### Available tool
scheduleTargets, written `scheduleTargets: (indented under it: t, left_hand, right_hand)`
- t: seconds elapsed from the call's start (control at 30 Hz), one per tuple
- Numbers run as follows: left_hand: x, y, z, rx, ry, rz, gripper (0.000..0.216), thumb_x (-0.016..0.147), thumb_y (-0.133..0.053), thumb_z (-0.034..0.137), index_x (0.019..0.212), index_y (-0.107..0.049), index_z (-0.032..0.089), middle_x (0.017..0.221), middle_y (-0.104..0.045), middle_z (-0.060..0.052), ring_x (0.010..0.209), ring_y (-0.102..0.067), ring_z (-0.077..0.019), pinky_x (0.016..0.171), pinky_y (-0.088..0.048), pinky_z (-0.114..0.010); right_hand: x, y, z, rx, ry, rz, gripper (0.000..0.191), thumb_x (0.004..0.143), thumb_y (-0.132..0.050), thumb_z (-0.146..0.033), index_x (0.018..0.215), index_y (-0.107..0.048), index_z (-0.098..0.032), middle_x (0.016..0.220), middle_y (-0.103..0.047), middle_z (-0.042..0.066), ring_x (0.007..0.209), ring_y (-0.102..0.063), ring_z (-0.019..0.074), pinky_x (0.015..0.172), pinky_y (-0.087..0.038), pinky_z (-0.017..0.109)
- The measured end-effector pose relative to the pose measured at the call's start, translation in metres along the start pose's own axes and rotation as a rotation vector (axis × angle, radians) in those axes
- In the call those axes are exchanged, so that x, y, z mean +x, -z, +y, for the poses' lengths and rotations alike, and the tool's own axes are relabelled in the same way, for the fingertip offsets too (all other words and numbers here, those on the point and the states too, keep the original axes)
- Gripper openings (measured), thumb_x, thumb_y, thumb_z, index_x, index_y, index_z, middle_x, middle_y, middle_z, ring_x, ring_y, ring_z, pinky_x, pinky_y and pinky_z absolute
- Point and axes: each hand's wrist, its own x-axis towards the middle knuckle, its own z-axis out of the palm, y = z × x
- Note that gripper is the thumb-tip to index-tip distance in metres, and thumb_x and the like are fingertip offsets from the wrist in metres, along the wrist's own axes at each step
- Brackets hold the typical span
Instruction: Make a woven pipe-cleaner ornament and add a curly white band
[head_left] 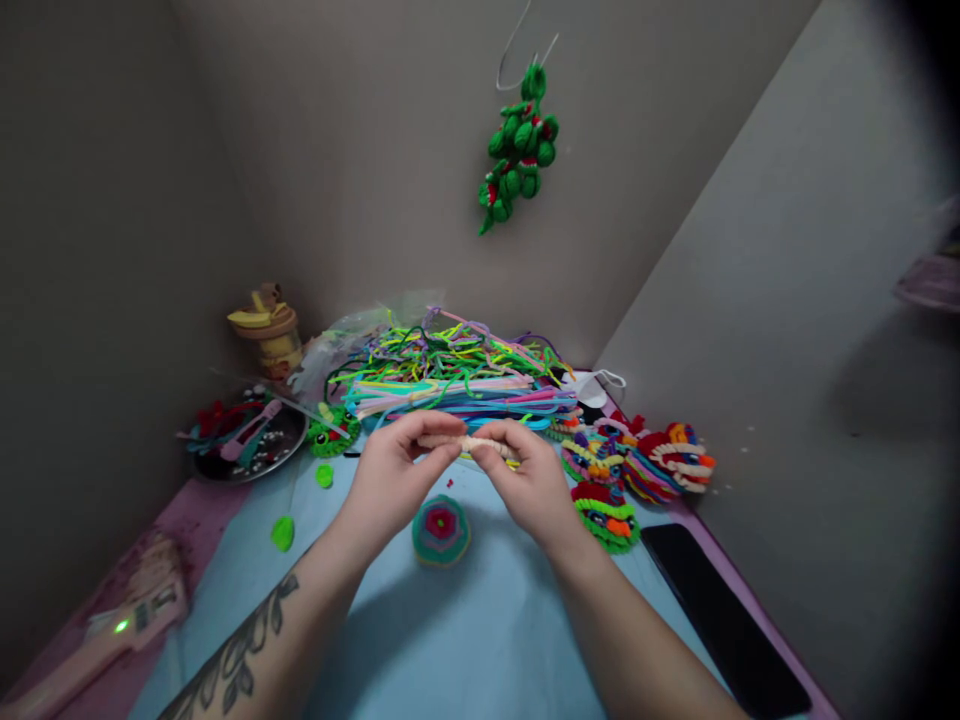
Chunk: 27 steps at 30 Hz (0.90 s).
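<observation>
My left hand and my right hand meet over the middle of the table. Between their thumbs and fingers they pinch a cream-coloured twisted pipe cleaner, which runs sideways from one hand to the other. Part of it is hidden by my fingers. Just below the hands, on the blue cloth, lies a round coiled disc in teal and purple with a red middle. A tiny red piece sits just above the disc.
Behind my hands are bundled pipe cleaners and a tangled heap. Left stand a metal bowl with tools and a pink glue gun, its green light lit. Colourful coiled pieces and a black phone lie right. Green ornaments hang above.
</observation>
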Motion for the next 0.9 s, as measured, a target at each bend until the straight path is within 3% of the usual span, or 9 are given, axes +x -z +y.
scheduleTargets:
  t: [0.23,0.5,0.63,0.9]
  left_hand:
    - [-0.0016,0.0006,0.0012,0.072,-0.08,-0.011,0.015,0.075,-0.068,0.024,0.089,-0.069,0.018,0.09,-0.072,-0.006,0.079,-0.068,-0.0181,0.075,-0.053,-0.028]
    - [0.0026,0.0027,0.0033,-0.007,0.03,-0.073,0.029,0.075,-0.069,0.031,0.099,-0.065,0.015,0.099,-0.07,-0.008,0.088,-0.066,-0.0196,0.077,-0.053,-0.029]
    - [0.0038,0.0033,0.0035,-0.018,0.076,-0.1,0.031,0.077,-0.066,0.036,0.1,-0.065,0.015,0.089,-0.07,-0.007,0.078,-0.065,-0.0173,0.067,-0.052,-0.026]
    - [0.0016,0.0013,-0.0003,-0.039,-0.02,-0.093,0.017,0.076,-0.067,0.027,0.087,-0.067,0.014,0.074,-0.069,-0.004,0.065,-0.062,-0.014,0.06,-0.049,-0.024]
  right_hand:
    - [0.0016,0.0027,-0.0014,-0.023,0.018,-0.015,0.023,0.085,-0.054,-0.034,0.07,-0.061,-0.019,0.067,-0.062,0.001,0.064,-0.055,0.0153,0.06,-0.041,0.025]
    - [0.0008,0.0046,-0.003,-0.033,0.052,0.025,0.016,0.085,-0.057,-0.032,0.076,-0.061,-0.02,0.072,-0.062,0.001,0.068,-0.056,0.0151,0.063,-0.042,0.025]
    - [-0.0006,0.0044,-0.003,-0.062,0.116,0.042,0.013,0.087,-0.057,-0.029,0.078,-0.061,-0.02,0.075,-0.062,0.001,0.071,-0.056,0.0152,0.066,-0.042,0.026]
    - [-0.0012,0.004,-0.0027,-0.086,0.177,0.091,0.017,0.088,-0.053,-0.025,0.074,-0.06,-0.019,0.069,-0.06,0.0,0.066,-0.054,0.014,0.061,-0.04,0.025]
